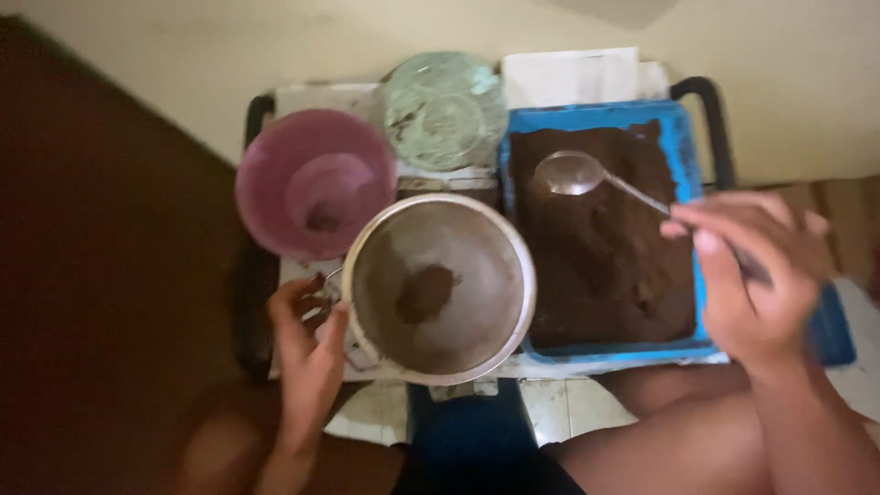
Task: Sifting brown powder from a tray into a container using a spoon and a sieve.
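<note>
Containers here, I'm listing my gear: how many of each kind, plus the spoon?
Sieve: 1
Pink bowl: 1
Green bowl: 1
Blue tray: 1
Spoon: 1
Total: 5

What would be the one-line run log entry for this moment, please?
left hand: grips sieve handle | right hand: holds spoon over brown powder in blue tray | sieve: small powder heap

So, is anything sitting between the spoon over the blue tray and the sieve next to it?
Nothing visible. The spoon, held in the right hand, hangs over the brown powder in the blue tray. The round sieve, gripped by the left hand, sits right beside the tray, with only the two rims between.
</note>
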